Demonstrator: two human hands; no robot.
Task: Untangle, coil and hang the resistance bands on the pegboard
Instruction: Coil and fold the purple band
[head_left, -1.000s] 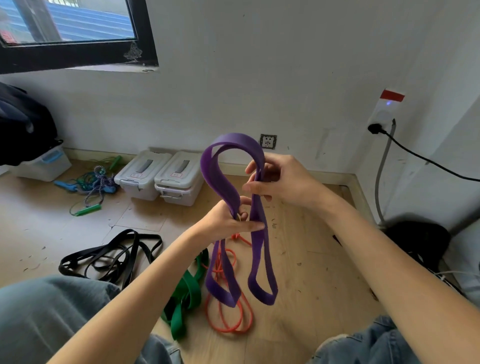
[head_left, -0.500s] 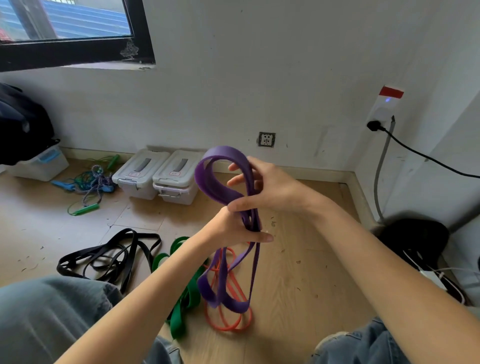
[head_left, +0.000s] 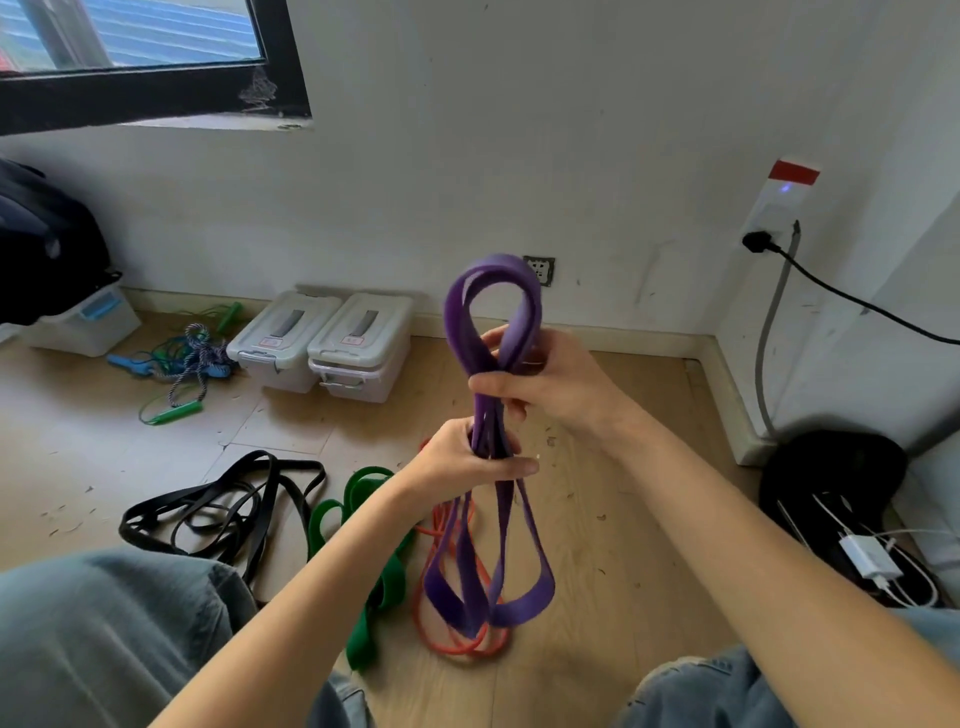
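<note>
Step in hand: coiling the purple band (head_left: 492, 291). It's off the floor, held out in front of the person at mid-frame, folded into several strands. Right hand (head_left: 550, 387) grips it near the top, fingers curled round the strands just under the upper loop, which stands up above the knuckles. Left hand (head_left: 467, 460) is closed round the same bundle lower down, just below the right; the lower loops hang free under it, above the floor.

Other bands not yet done: black band (head_left: 218, 509) in a loose tangle on the floor at left, green band (head_left: 374, 582) beside it, orange band (head_left: 452, 639) under the hanging purple loops. Green & orange look to overlap, but left forearm hides that bit, so can't say if they're knotted together.

Pegboard isn't in view.

Next move, imo: gather the dangling loops up to match the top one so the coil is even, w/o letting strands slip from either grip, then find a peg & hang it.
</note>
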